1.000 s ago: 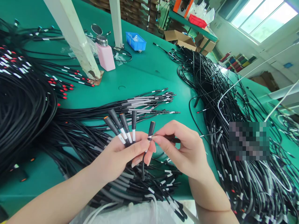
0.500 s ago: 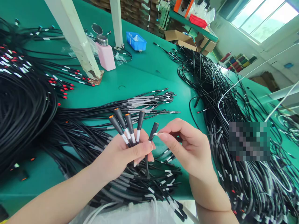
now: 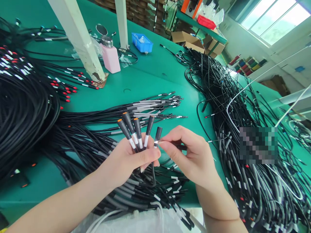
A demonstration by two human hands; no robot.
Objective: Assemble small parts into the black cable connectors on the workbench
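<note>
Over the near middle of the green table (image 3: pixel 160 79), two bare hands at work, close together; cannot tell whether their fingertips touch. Left hand (image 3: pixel 132 158) closed around five black connectors in all. Four fanned connectors (image 3: pixel 138 129) rise from its grip, each with one white band below the ribbed part; three of these show a clear orange end. The fifth connector (image 3: pixel 158 133) stands a little apart to the right, tilted, pinched near its lower end by the left thumb; one black cable (image 3: pixel 153 174) hangs below it in a bend. Right hand (image 3: pixel 190 155): thumb and forefinger clamped on one small white label (image 3: pixel 155 141), which meets the side of that connector; cannot tell how far it is wrapped. Beneath and behind the hands, a bundle of black cables with grey sleeves (image 3: pixel 145 105), too many to count. To the left, one large black coil (image 3: pixel 24 113), with a cluster of red-tipped ends (image 3: pixel 66 89) near it. To the right, one long heap of black cables (image 3: pixel 209 69), a white cord (image 3: pixel 227 108) lying across it. Farther back on the table: two white posts (image 3: pixel 79 38), one pink bottle (image 3: pixel 111 60) with a metal top, one blue tray (image 3: pixel 143 47) holding clear plastic. Beyond, one red bin (image 3: pixel 206 22) on another bench, cardboard boxes (image 3: pixel 186 38) below it.
</note>
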